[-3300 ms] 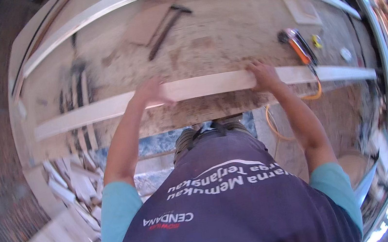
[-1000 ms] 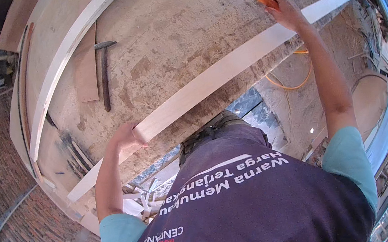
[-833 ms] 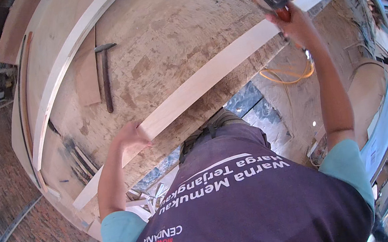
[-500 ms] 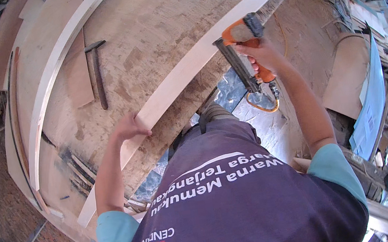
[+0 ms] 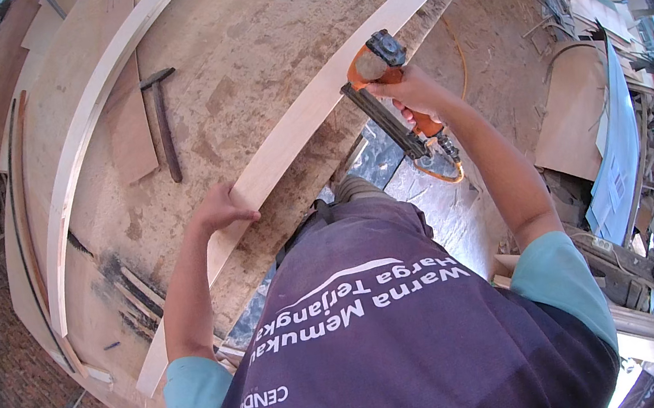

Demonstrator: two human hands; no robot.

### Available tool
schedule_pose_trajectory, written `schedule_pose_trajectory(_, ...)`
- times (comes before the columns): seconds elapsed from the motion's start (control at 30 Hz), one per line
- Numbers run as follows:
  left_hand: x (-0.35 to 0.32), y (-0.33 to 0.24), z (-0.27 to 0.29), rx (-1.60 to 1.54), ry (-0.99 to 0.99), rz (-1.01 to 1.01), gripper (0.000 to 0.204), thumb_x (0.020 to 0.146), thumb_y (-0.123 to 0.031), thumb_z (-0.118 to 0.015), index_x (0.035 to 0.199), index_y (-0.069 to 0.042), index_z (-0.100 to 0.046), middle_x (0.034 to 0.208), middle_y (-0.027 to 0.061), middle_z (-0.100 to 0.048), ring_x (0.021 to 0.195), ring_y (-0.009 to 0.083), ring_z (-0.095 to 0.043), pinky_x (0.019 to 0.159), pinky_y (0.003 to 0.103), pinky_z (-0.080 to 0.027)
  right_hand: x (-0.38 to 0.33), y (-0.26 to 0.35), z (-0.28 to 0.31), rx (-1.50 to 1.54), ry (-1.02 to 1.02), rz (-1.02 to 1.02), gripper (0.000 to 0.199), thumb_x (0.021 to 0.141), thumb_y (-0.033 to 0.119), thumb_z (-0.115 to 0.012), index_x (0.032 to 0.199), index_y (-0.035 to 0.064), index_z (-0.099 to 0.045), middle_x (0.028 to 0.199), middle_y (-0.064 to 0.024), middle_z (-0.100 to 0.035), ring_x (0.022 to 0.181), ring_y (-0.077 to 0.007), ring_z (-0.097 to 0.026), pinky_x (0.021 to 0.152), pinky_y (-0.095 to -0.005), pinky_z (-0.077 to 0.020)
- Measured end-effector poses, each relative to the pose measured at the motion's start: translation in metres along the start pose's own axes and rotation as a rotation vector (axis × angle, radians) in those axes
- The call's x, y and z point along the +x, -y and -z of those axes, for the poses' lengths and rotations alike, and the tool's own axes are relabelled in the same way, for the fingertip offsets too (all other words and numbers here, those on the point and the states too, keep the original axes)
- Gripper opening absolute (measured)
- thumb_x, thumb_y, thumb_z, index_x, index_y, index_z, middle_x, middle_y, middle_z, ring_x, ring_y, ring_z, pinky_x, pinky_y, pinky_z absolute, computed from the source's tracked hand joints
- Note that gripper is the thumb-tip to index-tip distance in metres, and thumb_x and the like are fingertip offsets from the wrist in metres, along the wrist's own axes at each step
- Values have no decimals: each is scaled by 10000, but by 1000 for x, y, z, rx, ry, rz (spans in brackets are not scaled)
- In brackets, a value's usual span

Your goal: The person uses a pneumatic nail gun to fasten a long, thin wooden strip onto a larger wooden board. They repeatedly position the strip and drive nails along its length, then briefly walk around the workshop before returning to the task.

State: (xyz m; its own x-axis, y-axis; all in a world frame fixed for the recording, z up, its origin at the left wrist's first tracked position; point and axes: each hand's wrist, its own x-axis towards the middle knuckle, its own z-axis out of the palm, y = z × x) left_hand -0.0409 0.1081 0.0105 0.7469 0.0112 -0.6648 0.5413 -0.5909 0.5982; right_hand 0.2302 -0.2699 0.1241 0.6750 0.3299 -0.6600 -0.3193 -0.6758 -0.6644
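A long pale wooden strip (image 5: 307, 116) lies along the near edge of a worn plywood workbench (image 5: 242, 58). My left hand (image 5: 219, 210) presses flat on the strip near its lower left part. My right hand (image 5: 412, 94) grips an orange and black nail gun (image 5: 382, 89), held just in front of the strip's edge, its nose toward the wood. An orange air hose (image 5: 443, 172) hangs from the gun's handle. My dark shirt fills the lower middle of the view.
A hammer (image 5: 163, 118) and a thin board (image 5: 131, 131) lie on the bench further back. A second long pale strip (image 5: 86, 128) curves along the far side. Wood offcuts and a curved panel (image 5: 572, 122) stand at the right; brick floor at the left.
My right hand picked up the nail gun from the far right of the bench and brought it in to the strip's edge. My left hand stayed on the strip. The view swung left.
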Motion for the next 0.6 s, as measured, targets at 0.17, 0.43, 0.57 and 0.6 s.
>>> schedule_pose_trajectory(0.17, -1, -1, 0, -20, 9, 10, 753, 577, -358, -1022, 1150, 43, -742, 1067, 187, -775, 1035, 309, -740, 927, 405, -559, 1, 1, -3, 33, 12, -17, 447, 919, 404, -871, 1129, 68, -663, 709, 21, -479, 513, -110, -482, 457, -300, -396)
schedule_pose_trajectory(0.43, 3, 5, -1, -44, 27, 14, 784, 576, -385, -1019, 1170, 42, -739, 1100, 191, -763, 1064, 324, -733, 950, 413, -557, 1, 4, -3, -8, 10, -45, 455, 913, 440, -856, 1119, 61, -712, 712, 17, -518, 506, -107, -498, 460, -316, -417)
schedule_pose_trajectory(0.57, -3, -4, 0, 22, -22, 6, 816, 567, -396, -1021, 1197, 39, -738, 1134, 205, -760, 1091, 342, -728, 970, 417, -554, 5, 4, -6, -30, 13, -13, 427, 923, 414, -850, 1118, 59, -716, 702, 17, -518, 490, -106, -500, 442, -312, -401)
schedule_pose_trajectory(0.6, -5, -7, 1, 6, -18, 11, 822, 566, -397, -1021, 1200, 40, -736, 1139, 209, -760, 1100, 345, -727, 974, 419, -554, 4, 6, -7, -35, 13, -18, 414, 929, 404, -845, 1116, 58, -718, 699, 17, -519, 487, -105, -500, 439, -311, -399)
